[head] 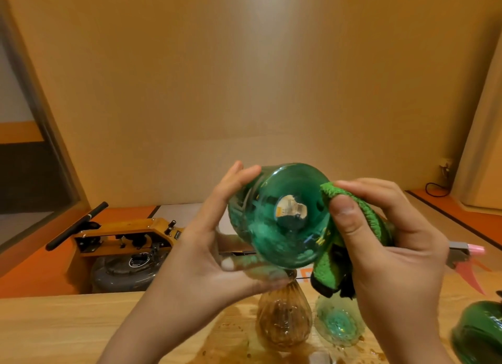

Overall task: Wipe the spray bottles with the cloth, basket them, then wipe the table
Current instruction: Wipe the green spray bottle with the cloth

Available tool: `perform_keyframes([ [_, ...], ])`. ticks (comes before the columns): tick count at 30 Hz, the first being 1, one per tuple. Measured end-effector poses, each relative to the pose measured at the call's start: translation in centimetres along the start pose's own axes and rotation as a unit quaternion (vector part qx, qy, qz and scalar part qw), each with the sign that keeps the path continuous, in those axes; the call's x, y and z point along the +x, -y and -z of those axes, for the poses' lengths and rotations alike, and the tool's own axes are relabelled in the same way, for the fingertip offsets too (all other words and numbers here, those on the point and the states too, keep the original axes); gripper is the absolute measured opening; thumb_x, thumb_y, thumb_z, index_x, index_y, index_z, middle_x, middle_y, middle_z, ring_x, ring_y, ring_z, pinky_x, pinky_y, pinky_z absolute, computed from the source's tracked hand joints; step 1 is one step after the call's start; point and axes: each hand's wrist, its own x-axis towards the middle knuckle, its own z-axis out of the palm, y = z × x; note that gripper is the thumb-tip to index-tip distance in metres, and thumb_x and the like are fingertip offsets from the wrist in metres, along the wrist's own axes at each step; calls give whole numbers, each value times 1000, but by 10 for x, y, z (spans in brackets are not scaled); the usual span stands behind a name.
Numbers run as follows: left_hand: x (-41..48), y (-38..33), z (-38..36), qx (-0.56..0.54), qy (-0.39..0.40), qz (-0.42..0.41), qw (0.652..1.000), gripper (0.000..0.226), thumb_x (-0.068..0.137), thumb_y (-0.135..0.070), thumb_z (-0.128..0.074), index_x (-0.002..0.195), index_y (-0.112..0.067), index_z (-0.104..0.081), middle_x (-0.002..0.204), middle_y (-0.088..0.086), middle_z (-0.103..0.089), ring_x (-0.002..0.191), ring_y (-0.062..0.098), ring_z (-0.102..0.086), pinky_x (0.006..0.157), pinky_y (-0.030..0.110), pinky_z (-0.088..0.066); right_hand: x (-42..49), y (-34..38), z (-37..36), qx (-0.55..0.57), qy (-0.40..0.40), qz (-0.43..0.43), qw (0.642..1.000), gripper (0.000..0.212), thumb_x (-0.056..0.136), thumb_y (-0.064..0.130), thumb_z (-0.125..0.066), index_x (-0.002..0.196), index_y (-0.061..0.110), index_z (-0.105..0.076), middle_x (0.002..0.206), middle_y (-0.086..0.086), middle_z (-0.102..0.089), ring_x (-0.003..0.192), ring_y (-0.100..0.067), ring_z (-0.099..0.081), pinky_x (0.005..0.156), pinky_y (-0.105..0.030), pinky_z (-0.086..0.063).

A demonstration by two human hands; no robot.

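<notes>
Left hand (217,244) fingers curled round green spray bottle (279,217) at frame centre, base toward camera, right hand (380,236) fingers pinching green cloth (350,228) against it, wet bench (54,328) below

text: none legible | green spray bottle (277,217): sticker (290,209) on its base, print blurred | yellow marks (322,238) on its side: smeared, unreadable | round badge (138,261) on grey tank (119,275): too small

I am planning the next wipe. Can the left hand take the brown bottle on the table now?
Probably not yet: the left hand grips the green bottle, so it is full. The brown bottle stands just below, uncovered, so the path looks free afterwards.
</notes>
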Motion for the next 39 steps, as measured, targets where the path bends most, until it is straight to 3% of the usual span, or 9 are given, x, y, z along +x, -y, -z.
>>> perform_keyframes([
  [5, 1, 2, 1, 25, -2, -25, 999, 88, 66, -25, -94, 133, -64, -51, 145, -22, -55, 99, 23, -77, 81, 32, -63, 1, 4, -1, 19, 6, -21, 1000, 7, 84, 27, -78, 89, 32, -78, 97, -1, -71, 94, -13, -69, 78, -14, -50],
  [8, 1, 3, 4, 49, 17, -28, 998, 94, 65, -40, -92, 139, -70, -42, 150, -24, -50, 116, 19, -71, 90, 34, -61, 0, 5, -2, 17, 16, -24, 999, 9, 83, 27, -74, 90, 32, -77, 96, 1, -69, 93, -9, -68, 77, -12, -49],
  [11, 1, 5, 3, 71, 16, -29, 997, 101, 66, -35, -95, 138, -75, -36, 152, -21, -49, 126, 20, -65, 93, 34, -60, -1, 6, -4, 16, 21, -23, 999, 10, 83, 27, -75, 91, 31, -77, 96, 2, -68, 94, -8, -67, 78, -11, -49],
  [15, 1, 6, -1, 100, -4, -46, 994, 106, 59, -28, -93, 137, -74, -37, 147, -26, -52, 127, 5, -61, 93, 20, -57, -1, 5, -5, 9, 24, -17, 1000, 11, 82, 26, -75, 91, 30, -77, 96, 2, -67, 93, -6, -66, 78, -10, -48],
  [19, 2, 6, -1, 94, -13, -52, 994, 102, 58, -26, -91, 136, -71, -42, 143, -27, -54, 124, 2, -63, 90, 20, -58, 0, 6, -3, 0, 45, -5, 999, 13, 81, 28, -79, 94, 31, -77, 97, 3, -63, 93, -4, -65, 77, -11, -48],
  [22, 3, 5, -1, 90, -13, -49, 995, 99, 59, -26, -90, 136, -69, -44, 144, -27, -54, 122, 5, -65, 89, 25, -60, 0, 7, 0, -82, 84, 61, 991, 15, 85, 32, -77, 100, 30, -77, 100, 1, -60, 96, -13, -63, 78, -16, -48],
  [27, 3, 4, -3, 106, 2, -31, 994, 97, 60, -32, -90, 134, -72, -43, 143, -25, -54, 115, 21, -70, 85, 31, -63, 4, 14, 7, -256, 137, 207, 934, 16, 88, 26, -77, 104, 22, -80, 97, 0, -59, 88, -23, -54, 78, -24, -43],
  [34, 3, 5, -18, 152, 43, -25, 987, 92, 62, -52, -84, 133, -80, -33, 136, -34, -49, 111, 16, -70, 89, 36, -62, 5, 14, 8, -258, 53, 174, 949, 18, 89, 26, -75, 107, 22, -75, 96, 0, -62, 89, -23, -56, 77, -20, -43],
  [39, 4, 4, -11, 166, 28, -32, 985, 89, 62, -52, -84, 130, -81, -35, 131, -38, -49, 106, 9, -70, 89, 35, -62, 3, 17, 4, -257, 128, 203, 936, 17, 89, 28, -76, 105, 21, -79, 97, 5, -67, 92, -21, -59, 83, -20, -44],
])
